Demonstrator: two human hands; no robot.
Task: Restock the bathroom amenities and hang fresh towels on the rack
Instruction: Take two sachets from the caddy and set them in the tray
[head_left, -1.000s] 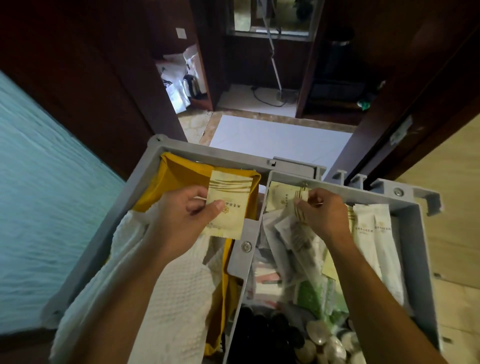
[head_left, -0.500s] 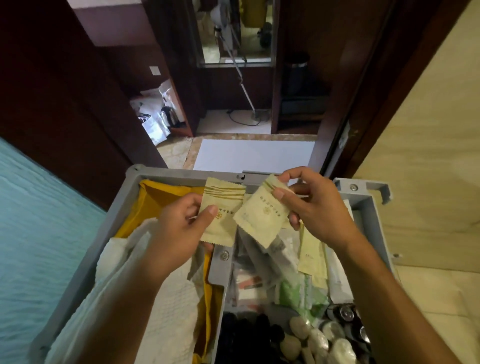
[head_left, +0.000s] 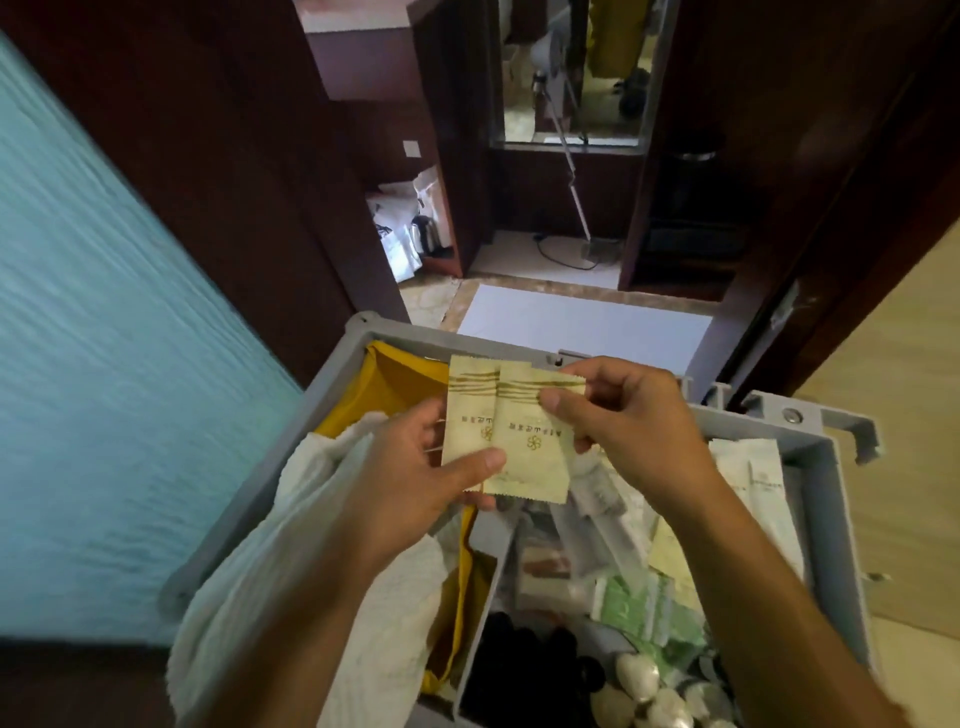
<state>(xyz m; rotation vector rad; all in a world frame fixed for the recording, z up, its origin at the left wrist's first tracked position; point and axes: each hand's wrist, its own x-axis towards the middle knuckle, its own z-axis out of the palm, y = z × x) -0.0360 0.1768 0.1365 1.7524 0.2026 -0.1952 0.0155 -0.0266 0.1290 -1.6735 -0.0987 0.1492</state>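
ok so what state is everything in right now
front sachet: sealed, held up, overlaps rear sachet
rear sachet: sealed, partly covered
left hand: pinches both sachets
right hand: pinches front sachet's top
towel: crumpled in cart left bin
cart: open top, right bin full

Grey divided cart tray (head_left: 826, 519), white towel (head_left: 306, 473) over yellow cloth (head_left: 400, 384) left, green packets (head_left: 644, 608), white sachets (head_left: 763, 478), black caps (head_left: 519, 654) right.

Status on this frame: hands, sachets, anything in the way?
Left hand pinching rear sachet, right hand pinching front sachet. Sachets overlapped above grey cart tray. Nothing in the way.
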